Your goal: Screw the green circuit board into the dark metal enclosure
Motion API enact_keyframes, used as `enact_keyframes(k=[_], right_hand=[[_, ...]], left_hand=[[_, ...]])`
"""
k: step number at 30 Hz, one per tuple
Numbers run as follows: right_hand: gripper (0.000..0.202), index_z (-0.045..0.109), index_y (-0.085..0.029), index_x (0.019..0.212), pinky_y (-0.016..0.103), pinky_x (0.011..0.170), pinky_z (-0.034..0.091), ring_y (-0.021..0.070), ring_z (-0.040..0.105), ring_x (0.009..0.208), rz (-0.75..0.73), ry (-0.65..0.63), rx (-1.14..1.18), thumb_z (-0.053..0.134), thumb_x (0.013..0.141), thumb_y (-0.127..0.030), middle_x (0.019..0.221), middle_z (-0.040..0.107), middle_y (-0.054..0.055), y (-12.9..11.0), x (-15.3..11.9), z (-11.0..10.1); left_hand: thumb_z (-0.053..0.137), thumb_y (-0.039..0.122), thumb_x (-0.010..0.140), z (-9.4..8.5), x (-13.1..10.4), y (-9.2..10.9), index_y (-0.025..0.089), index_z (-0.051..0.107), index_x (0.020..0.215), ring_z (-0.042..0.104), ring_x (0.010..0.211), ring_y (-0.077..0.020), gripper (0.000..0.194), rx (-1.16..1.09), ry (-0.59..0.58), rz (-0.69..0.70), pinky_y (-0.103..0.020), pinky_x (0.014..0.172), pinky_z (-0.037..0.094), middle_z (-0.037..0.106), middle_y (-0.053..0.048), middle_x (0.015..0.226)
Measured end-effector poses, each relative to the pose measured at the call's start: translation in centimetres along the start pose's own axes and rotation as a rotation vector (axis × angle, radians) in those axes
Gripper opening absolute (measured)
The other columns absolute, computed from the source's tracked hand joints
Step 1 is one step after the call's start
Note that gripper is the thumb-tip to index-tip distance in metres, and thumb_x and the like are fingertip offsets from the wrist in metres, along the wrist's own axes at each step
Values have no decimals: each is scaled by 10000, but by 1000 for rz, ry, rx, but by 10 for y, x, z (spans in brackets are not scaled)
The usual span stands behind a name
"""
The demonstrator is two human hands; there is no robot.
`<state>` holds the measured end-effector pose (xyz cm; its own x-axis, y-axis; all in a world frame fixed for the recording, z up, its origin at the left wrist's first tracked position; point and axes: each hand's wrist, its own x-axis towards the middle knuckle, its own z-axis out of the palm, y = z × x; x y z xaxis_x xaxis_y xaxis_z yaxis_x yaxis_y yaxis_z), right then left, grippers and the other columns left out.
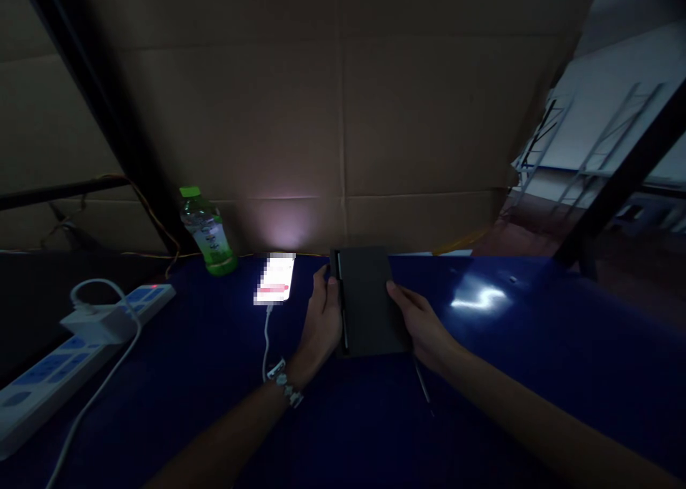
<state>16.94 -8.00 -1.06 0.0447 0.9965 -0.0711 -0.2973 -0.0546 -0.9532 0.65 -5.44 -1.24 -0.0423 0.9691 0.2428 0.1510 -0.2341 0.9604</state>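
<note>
A dark rectangular case, like a notebook or tablet cover (371,303), is held between both hands above the blue table (343,432). My left hand (322,317) grips its left edge, where a thin light strip shows along the side. Closed on the right edge is my right hand (423,324), thumb on the upper face. A thin pen-like stick (423,385) lies just below my right hand, its upper end hidden by the hand. To the left of my left hand a lit phone (276,278) has a white cable (266,339) plugged in.
A green-capped bottle (209,235) stands at the back left. Along the left edge lies a white power strip (58,367) with a charger (101,321) and a looping cable. A cardboard panel (418,117) rises behind the table, with dark metal posts at both sides.
</note>
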Motion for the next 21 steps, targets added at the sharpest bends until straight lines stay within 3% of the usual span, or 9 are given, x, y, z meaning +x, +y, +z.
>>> enact_keyframes(k=[12,15,18,21], right_hand=[[430,654,-202,1149,416,818,569,276,684,968,1,-72,-109,562,873,-519,1067,717,117,2,-4,4],[388,637,-208,1187,414,889,543,263,673,1014,29,-168,-72,623,855,-408,1105,712,97,-7,-7,3],[536,561,-266,1291,429,925,523,256,661,1054,57,-321,-63,708,776,-252,1153,700,62,-21,-10,-1],[578,533,-278,1316,454,927,518,274,646,1082,-14,-345,-79,720,769,-262,1186,684,71,-32,-8,-7]], left_hand=[[370,456,977,1,-5,3,269,389,1361,576,1132,-243,427,-119,-23,4,-409,950,466,584,-86,1277],[383,448,973,1,-3,3,257,409,1338,570,1145,-244,413,-133,6,22,-405,961,461,591,-84,1269],[396,445,965,-2,6,1,249,433,1316,577,1133,-242,403,-166,27,53,-399,952,471,600,-79,1252],[385,443,967,-12,21,3,234,508,1256,573,1134,-237,377,-133,-28,140,-377,948,472,624,-75,1207]])
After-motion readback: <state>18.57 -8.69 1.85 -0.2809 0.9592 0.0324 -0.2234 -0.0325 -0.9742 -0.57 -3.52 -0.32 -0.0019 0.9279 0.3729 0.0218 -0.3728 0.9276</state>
